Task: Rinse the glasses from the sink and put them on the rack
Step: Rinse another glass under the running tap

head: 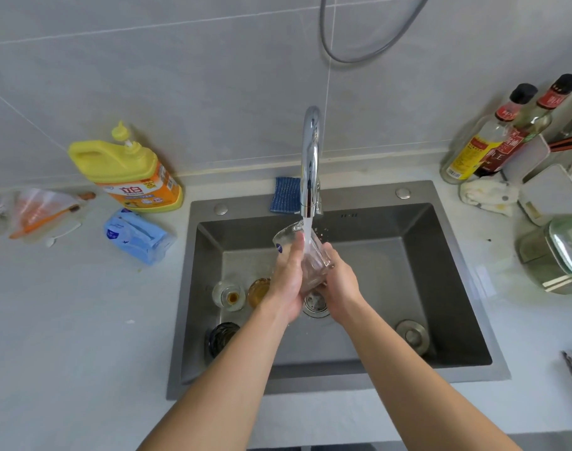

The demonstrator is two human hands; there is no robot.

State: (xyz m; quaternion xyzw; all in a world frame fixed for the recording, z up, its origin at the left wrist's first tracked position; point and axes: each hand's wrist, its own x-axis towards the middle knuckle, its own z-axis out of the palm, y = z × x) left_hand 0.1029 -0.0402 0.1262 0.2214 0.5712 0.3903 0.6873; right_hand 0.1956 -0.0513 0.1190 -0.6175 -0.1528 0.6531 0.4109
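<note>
A clear glass (314, 258) is held tilted over the grey sink (447, 288), under water running from the chrome faucet (310, 157). My left hand (286, 281) lies against its left side with the fingers along the glass. My right hand (338, 284) grips its base from the right. Three more glasses stand at the sink's left: a clear one with brown residue (229, 294), an amber one (258, 289) partly behind my left hand, and a dark one (221, 336). The rack (571, 177) shows at the right edge.
Yellow dish soap bottle (128, 170) and a blue tissue pack (135, 236) sit on the left counter. Sauce bottles (496, 138), a rag (486, 195) and a lidded glass container (558, 255) crowd the right counter. A drain plug (411, 335) lies in the sink.
</note>
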